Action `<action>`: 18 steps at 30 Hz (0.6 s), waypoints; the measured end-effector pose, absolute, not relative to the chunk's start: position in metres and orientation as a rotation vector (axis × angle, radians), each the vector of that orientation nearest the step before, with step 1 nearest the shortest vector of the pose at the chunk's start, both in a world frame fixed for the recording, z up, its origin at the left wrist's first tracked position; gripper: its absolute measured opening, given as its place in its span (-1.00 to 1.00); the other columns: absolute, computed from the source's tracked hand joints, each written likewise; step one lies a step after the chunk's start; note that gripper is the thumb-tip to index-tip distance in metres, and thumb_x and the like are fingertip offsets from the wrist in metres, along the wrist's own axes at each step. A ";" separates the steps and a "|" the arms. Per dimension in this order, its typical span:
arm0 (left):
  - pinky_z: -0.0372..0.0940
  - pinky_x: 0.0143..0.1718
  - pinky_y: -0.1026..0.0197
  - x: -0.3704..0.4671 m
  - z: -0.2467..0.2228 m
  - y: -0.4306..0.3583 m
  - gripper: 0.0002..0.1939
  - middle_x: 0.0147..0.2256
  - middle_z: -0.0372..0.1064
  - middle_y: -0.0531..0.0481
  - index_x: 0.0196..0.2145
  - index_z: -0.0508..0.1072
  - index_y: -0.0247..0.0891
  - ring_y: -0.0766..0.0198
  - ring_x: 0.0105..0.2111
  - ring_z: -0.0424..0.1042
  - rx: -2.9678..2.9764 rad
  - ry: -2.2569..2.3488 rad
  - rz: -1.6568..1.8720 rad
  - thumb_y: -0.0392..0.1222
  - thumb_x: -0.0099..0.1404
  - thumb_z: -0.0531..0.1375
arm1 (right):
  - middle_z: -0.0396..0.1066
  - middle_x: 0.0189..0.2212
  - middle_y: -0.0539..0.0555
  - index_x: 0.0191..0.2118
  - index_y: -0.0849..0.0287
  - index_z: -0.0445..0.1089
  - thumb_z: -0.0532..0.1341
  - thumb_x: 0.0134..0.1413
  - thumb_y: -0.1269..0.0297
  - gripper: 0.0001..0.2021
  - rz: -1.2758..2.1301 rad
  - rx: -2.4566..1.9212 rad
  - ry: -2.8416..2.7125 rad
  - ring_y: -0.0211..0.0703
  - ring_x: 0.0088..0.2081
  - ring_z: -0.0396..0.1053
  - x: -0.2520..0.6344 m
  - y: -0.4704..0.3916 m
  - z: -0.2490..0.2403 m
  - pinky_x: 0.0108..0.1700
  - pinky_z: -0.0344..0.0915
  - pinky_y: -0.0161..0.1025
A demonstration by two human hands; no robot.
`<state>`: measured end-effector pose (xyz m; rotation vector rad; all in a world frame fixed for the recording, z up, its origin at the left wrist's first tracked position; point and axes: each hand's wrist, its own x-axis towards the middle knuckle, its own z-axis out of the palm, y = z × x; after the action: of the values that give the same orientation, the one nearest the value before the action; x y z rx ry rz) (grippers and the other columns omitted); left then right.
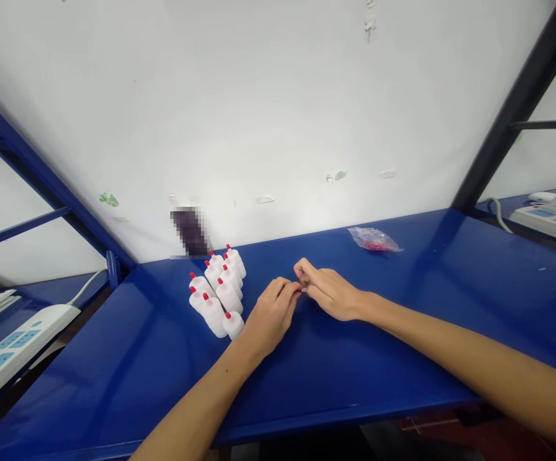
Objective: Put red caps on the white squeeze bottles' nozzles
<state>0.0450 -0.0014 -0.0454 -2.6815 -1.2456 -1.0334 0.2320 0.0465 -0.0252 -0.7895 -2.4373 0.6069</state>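
My left hand and my right hand meet above the middle of the blue table, fingertips almost touching. A small red cap shows at the pinched fingertips of my left hand. Closed around a small whitish piece against that cap, my right hand hides most of it, so its kind is unclear. Left of my left hand stand several white plastic bottles with red-tipped nozzles, grouped in rough rows. The nearest bottle is partly behind my left wrist.
A clear plastic bag with red pieces lies near the wall at the back right. A dark, pixelated object leans against the wall behind the bottles. Power strips sit beyond the left and right frame posts. The blue tabletop ends at a front edge.
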 end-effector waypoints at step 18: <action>0.42 -0.22 0.10 0.045 -0.049 0.000 -0.90 -0.28 0.36 -0.08 -0.21 0.34 -0.28 0.16 -0.29 0.42 -2.619 -1.332 -0.577 -0.36 0.39 0.05 | 0.36 -0.38 0.01 -0.14 0.13 0.16 0.06 0.18 0.39 -0.87 0.453 -0.904 -2.648 -0.17 -0.43 0.27 0.228 0.041 -0.019 -0.40 0.06 -0.28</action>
<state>0.0450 0.0001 -0.0490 -2.6187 -1.3321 -0.5774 0.2279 0.0405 -0.0187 -0.9036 -2.6481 0.4529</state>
